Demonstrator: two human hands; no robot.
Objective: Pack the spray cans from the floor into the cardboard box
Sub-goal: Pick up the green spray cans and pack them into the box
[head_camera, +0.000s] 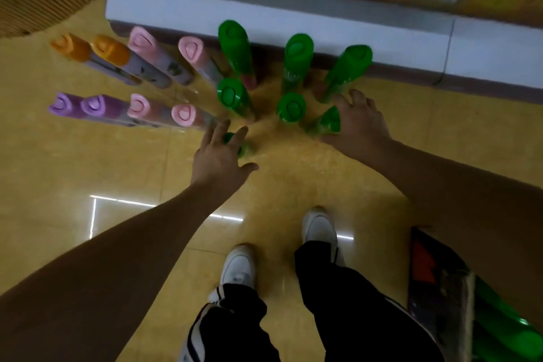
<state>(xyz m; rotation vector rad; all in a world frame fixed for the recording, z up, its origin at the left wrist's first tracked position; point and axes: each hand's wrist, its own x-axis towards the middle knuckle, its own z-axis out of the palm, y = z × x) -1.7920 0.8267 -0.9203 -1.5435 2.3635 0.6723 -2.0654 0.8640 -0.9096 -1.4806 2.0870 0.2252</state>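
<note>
Your left hand (pixel 219 156) hovers wide-spread over the green cans (pixel 232 97) standing just before the shelf base (pixel 293 20), your right hand (pixel 360 123) splayed likewise, so close each round one can's body, then lift straight toward the cardboard box (pixel 440 288) farther back from that base.

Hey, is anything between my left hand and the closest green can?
Nothing visible. The left hand hovers, fingers spread, right over the nearest green can, whose cap shows between the fingers. The pink cans stand off to the side.
</note>
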